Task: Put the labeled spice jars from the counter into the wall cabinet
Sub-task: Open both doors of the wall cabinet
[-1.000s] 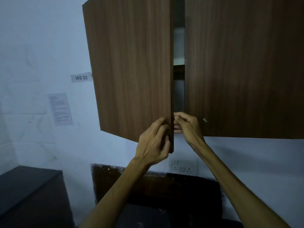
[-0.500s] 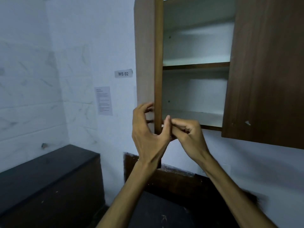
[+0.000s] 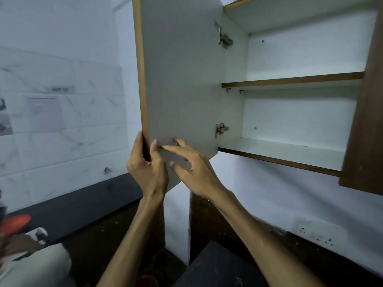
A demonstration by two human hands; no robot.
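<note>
The wall cabinet (image 3: pixel 290 79) hangs above me with its left door (image 3: pixel 180 79) swung wide open, its pale inner face toward me. My left hand (image 3: pixel 148 168) grips the lower free edge of that door, fingers wrapped around it. My right hand (image 3: pixel 192 168) rests beside it with fingers spread, its fingertips touching the door's inner face. Two white shelves (image 3: pixel 290 152) inside hold nothing visible. The right door (image 3: pixel 366 121) is still mostly shut. No spice jars are in view.
A dark counter (image 3: pixel 78 204) runs along the tiled wall at the left. At the lower left edge sit blurred objects, one of them red (image 3: pixel 14 224). A wall socket (image 3: pixel 319 233) sits low on the right. Paper notices (image 3: pixel 44 112) hang on the tiles.
The left door has swung from almost shut to wide open under my left hand. My right hand has let go of the edge and spread its fingers. My view has shifted left.
</note>
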